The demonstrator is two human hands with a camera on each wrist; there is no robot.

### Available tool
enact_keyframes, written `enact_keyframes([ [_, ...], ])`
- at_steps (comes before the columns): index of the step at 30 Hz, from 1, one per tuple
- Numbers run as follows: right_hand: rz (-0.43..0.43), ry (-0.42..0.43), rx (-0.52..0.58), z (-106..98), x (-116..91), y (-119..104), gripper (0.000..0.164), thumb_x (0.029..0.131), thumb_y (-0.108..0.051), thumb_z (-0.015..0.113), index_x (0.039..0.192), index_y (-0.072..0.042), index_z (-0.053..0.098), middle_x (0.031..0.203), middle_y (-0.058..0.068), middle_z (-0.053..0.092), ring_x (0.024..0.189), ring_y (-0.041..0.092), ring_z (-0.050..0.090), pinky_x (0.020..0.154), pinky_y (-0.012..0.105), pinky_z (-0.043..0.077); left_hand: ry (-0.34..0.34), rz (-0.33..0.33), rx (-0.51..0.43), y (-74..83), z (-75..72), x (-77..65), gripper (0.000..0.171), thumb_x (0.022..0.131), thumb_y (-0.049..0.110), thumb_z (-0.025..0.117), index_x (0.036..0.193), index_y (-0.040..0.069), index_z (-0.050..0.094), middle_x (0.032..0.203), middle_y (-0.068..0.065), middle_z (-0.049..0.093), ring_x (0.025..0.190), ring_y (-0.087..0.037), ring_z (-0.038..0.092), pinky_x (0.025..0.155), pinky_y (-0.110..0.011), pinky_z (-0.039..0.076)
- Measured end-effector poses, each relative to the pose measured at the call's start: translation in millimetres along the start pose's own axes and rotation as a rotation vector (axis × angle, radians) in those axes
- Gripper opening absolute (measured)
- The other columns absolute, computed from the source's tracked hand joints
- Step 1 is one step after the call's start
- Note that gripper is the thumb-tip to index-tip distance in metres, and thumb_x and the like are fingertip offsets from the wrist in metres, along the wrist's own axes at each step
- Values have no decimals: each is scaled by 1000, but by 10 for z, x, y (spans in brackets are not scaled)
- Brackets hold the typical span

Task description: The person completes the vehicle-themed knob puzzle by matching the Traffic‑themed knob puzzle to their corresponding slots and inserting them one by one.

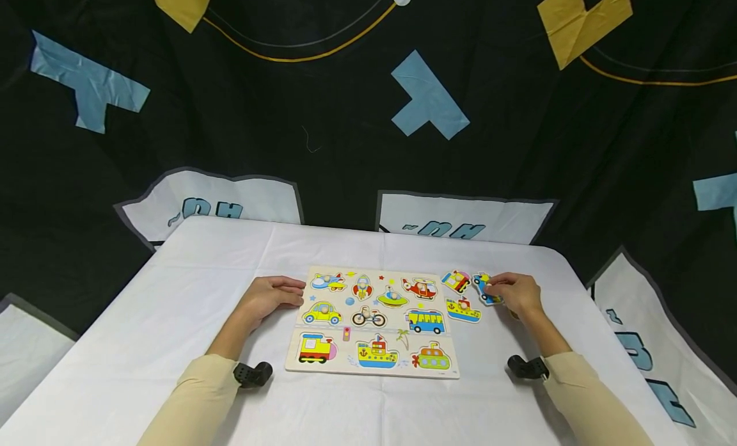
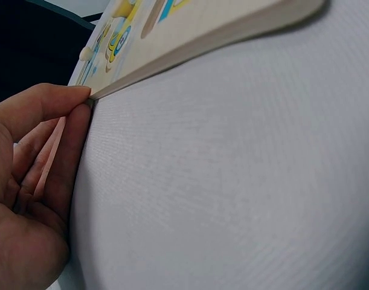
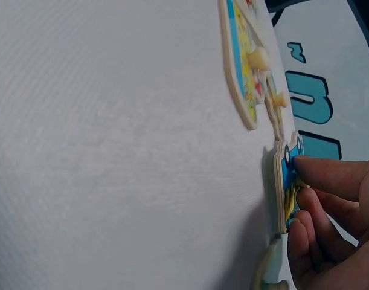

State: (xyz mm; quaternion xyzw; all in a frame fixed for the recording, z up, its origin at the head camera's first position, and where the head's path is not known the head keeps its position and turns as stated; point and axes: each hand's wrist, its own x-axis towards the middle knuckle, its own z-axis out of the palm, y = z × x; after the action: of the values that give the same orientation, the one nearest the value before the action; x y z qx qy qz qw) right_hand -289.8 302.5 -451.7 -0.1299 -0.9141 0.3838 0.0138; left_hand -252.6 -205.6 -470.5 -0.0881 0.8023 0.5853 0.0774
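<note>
A wooden peg puzzle board (image 1: 352, 342) with vehicle pictures lies flat on the white table. My left hand (image 1: 266, 301) rests at its left edge, fingertips touching the rim; the left wrist view shows the thumb (image 2: 51, 99) against that edge. To the right of the board, my right hand (image 1: 518, 295) pinches a blue and yellow bus piece (image 1: 482, 286), tilted up on its side in the right wrist view. Beside it lie a boat piece (image 1: 463, 310) and a train piece (image 1: 456, 281). Another greenish piece (image 3: 269, 266) sits partly hidden under the right hand.
The white tablecloth (image 1: 144, 343) spreads around the board. Behind the table hangs a black curtain (image 1: 340, 126) with blue and gold shapes. Knobbed pieces such as the car (image 1: 322, 314) and helicopter (image 1: 420, 288) sit in the board.
</note>
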Motion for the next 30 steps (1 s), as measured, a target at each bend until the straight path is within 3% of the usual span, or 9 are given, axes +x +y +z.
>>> enact_keyframes([
  [4,1,-14,-2,-21,-32,-63,32,89,-26,75,111,-4,75,128,23,66,114,35,55,82,38,44,-6,-1,-1,7,4,-4,39,82,8,80,120,3,73,107,-9,78,94,-12,72,77,-23,58],
  [8,-8,-48,10,-18,-94,-151,33,89,-24,76,114,-4,75,127,22,67,108,32,57,77,34,45,-4,-5,4,7,6,4,40,82,8,80,121,4,73,105,-8,79,94,-12,72,77,-23,58],
  [12,-61,-97,-12,13,-168,-230,29,88,-21,77,111,-3,76,119,19,71,98,28,59,72,30,44,1,-8,17,8,3,9,41,82,9,80,122,5,73,104,-7,79,95,-12,72,79,-23,57],
  [17,-128,-153,-34,95,-259,-331,25,86,-20,79,106,-5,78,104,13,75,97,26,62,74,29,45,5,2,32,5,-3,14,40,83,10,80,122,5,73,103,-7,79,95,-12,72,79,-24,58],
  [23,-199,-198,-32,231,-335,-438,18,81,-14,83,98,-7,79,83,3,73,87,21,61,73,30,44,6,3,26,-1,-12,22,40,83,10,80,122,4,72,106,-7,78,95,-11,72,79,-24,58],
  [30,-265,-272,-12,329,-445,-519,15,79,-9,83,94,-8,80,78,0,71,78,18,57,67,30,44,1,0,39,-4,-4,26,41,83,12,80,122,5,72,105,-6,79,95,-11,72,79,-24,57],
])
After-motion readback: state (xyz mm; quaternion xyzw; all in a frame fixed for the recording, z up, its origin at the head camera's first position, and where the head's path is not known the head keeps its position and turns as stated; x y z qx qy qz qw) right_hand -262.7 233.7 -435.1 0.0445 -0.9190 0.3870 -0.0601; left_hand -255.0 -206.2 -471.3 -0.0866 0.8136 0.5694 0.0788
